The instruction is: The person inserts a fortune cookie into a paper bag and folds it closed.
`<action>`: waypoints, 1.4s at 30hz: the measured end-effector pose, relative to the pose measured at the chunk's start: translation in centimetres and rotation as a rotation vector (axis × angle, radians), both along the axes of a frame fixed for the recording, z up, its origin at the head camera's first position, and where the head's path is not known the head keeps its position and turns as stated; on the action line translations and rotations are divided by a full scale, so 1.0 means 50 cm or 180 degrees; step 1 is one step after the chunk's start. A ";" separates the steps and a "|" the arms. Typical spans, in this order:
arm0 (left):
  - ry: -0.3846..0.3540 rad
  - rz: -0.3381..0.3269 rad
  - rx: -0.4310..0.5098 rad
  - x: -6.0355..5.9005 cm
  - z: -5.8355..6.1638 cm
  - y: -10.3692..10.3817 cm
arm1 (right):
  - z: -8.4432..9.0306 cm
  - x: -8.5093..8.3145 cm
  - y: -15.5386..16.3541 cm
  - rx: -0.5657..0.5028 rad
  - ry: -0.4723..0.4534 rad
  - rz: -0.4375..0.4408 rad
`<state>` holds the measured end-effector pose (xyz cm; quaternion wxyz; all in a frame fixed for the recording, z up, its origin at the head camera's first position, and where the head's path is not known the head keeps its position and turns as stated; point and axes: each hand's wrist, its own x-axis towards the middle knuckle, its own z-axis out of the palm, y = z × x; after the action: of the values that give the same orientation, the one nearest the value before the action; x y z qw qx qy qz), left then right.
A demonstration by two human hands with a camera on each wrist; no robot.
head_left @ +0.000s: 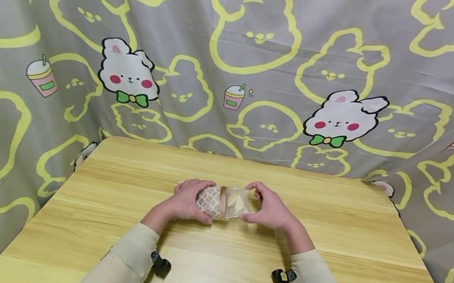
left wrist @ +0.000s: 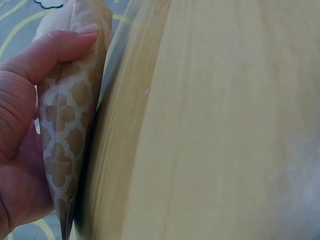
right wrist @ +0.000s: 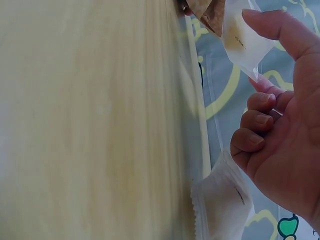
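At the middle of the wooden table (head_left: 324, 246) my two hands hold one small bundle between them. My left hand (head_left: 186, 200) grips a paper bag (head_left: 209, 201) with a brown and white quatrefoil pattern; the left wrist view has the thumb (left wrist: 55, 47) pressed on that bag (left wrist: 62, 145). My right hand (head_left: 267, 207) pinches a clear sachet (head_left: 238, 202) that sticks out of the bag's right end. In the right wrist view the fingertips (right wrist: 265, 22) hold this sachet (right wrist: 242, 42) beside the bag's corner (right wrist: 207, 10), and the other fingers are curled.
A second white sachet (right wrist: 222, 200) with a serrated edge lies under my right palm; I cannot tell if it is held. A grey cloth (head_left: 235, 68) printed with rabbits hangs behind and around the table. Black wrist mounts (head_left: 160, 264) sit on both sleeves.
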<state>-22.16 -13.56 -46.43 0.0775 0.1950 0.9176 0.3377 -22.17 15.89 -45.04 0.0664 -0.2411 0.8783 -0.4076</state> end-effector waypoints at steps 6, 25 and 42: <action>-0.0003 -0.0009 -0.0030 0.000 0.001 0.000 | 0.004 0.003 -0.004 0.0005 0.0003 -0.0028; 0.0009 -0.0018 -0.0047 0.002 -0.002 0.000 | 0.004 0.003 -0.029 0.0146 -0.0049 -0.0104; 0.0015 -0.0032 -0.0024 0.000 0.003 -0.001 | 0.011 -0.001 -0.042 0.0210 0.0027 -0.0017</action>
<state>-22.16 -13.60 -46.27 0.0778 0.2002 0.9180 0.3333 -22.22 13.78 -44.49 0.0695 -0.2382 0.8922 -0.3775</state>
